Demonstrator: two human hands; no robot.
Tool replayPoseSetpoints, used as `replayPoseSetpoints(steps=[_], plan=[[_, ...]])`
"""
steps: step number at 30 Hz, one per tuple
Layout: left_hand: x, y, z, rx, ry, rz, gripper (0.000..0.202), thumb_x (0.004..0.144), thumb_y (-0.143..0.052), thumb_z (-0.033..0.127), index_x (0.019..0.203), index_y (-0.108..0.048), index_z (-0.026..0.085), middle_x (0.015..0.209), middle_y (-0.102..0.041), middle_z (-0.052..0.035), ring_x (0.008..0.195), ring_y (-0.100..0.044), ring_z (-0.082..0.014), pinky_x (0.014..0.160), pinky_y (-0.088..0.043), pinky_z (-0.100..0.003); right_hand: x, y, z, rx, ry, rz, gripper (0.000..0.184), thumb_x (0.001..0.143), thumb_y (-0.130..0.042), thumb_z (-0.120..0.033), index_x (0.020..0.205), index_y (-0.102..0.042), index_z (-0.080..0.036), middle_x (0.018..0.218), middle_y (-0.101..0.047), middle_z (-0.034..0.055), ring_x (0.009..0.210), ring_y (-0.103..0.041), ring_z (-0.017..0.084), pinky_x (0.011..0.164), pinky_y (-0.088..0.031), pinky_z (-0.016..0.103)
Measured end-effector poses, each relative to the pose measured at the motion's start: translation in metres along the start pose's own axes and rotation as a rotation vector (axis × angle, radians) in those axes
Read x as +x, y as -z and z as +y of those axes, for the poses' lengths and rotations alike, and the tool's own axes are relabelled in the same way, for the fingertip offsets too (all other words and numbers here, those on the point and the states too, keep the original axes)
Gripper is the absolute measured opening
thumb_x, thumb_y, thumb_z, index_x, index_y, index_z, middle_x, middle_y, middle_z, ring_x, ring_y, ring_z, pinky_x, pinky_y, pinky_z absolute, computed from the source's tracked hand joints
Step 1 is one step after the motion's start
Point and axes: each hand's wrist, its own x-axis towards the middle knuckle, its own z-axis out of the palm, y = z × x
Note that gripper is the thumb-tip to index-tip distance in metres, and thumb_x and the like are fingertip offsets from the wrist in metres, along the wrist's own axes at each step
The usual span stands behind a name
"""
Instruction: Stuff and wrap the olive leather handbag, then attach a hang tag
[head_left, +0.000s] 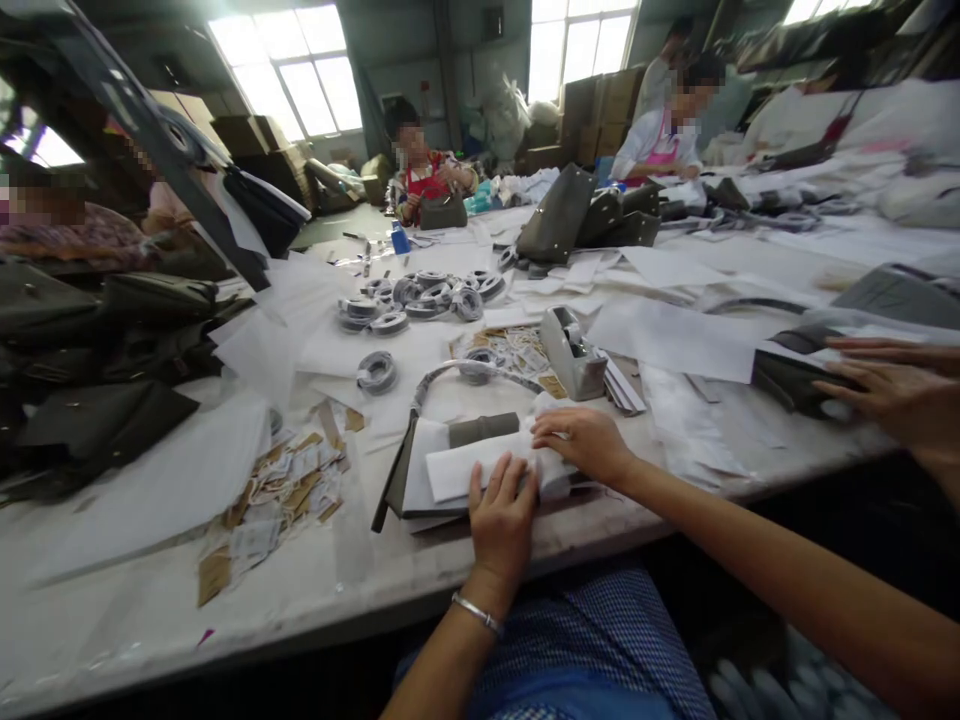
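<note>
In the head view a dark olive handbag (396, 478) lies on the table in front of me, its wrapped handle (442, 370) arching behind it. A folded white sheet (457, 470) rests across the bag, and a dark olive strip or flap (484, 429) shows above it. My left hand (504, 510) lies on the sheet's near side with fingers stretched out. On the right end of the white wrapping rests my right hand (589, 442), fingers extended to the left and touching it. What lies beneath its fingertips is hidden.
A tape dispenser (574, 355) stands behind the bag. Rolled grey straps (427, 295) and loose tags (289, 490) lie about. More bags (82, 420) are heaped left. At right, another person's hands (892, 385) touch a dark bag (795, 375). Several people sit farther back.
</note>
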Motion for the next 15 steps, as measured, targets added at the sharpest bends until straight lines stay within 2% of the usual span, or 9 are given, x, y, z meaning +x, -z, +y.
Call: replayPoseSetpoints(steps=[3,7,9,12,15], plan=[[0.002,0.000,0.000,-0.034,0.008,0.005,0.027,0.097,-0.056,0.025,0.123,-0.062,0.026,0.123,-0.070,-0.0005,0.123,-0.059,-0.0174,0.123,-0.016,-0.045,0.005,-0.012,0.013,0.008,0.006,-0.055,0.007,0.078,-0.081,-0.023,0.074,-0.075,-0.024,0.098,-0.076,0.0009,0.099,-0.066,0.020,0.093,-0.049,0.033],[0.004,0.002,-0.002,-0.057,0.005,-0.008,0.026,0.098,-0.052,0.024,0.123,-0.061,0.022,0.123,-0.070,-0.0025,0.119,-0.061,-0.0168,0.121,-0.021,-0.042,0.007,-0.018,0.023,-0.009,-0.014,-0.100,0.013,0.077,-0.082,-0.029,0.076,-0.072,-0.021,0.093,-0.072,0.0032,0.094,-0.062,0.020,0.089,-0.048,0.034],[0.005,0.004,-0.002,-0.021,-0.017,-0.029,0.031,0.099,-0.049,0.023,0.129,-0.059,0.025,0.125,-0.069,-0.0021,0.117,-0.061,-0.0169,0.119,-0.025,-0.042,0.009,-0.018,0.025,-0.020,-0.017,-0.122,0.016,0.078,-0.082,-0.030,0.078,-0.070,-0.020,0.090,-0.070,0.0034,0.093,-0.061,0.020,0.087,-0.047,0.034],[0.006,0.006,-0.003,0.057,-0.080,-0.042,0.038,0.101,-0.043,0.022,0.137,-0.054,0.032,0.138,-0.061,-0.0007,0.118,-0.060,-0.0180,0.116,-0.031,-0.045,0.010,-0.020,0.025,-0.041,-0.033,-0.130,0.016,0.080,-0.080,-0.032,0.078,-0.068,-0.020,0.089,-0.068,0.0037,0.093,-0.060,0.022,0.086,-0.047,0.035],[0.009,0.007,-0.005,0.084,-0.133,-0.050,0.039,0.102,-0.040,0.022,0.137,-0.054,0.033,0.142,-0.058,0.0034,0.116,-0.060,-0.0188,0.110,-0.038,-0.044,0.009,-0.022,0.019,-0.052,-0.065,-0.107,0.015,0.081,-0.078,-0.031,0.079,-0.068,-0.020,0.088,-0.067,0.0040,0.093,-0.060,0.024,0.084,-0.049,0.037]])
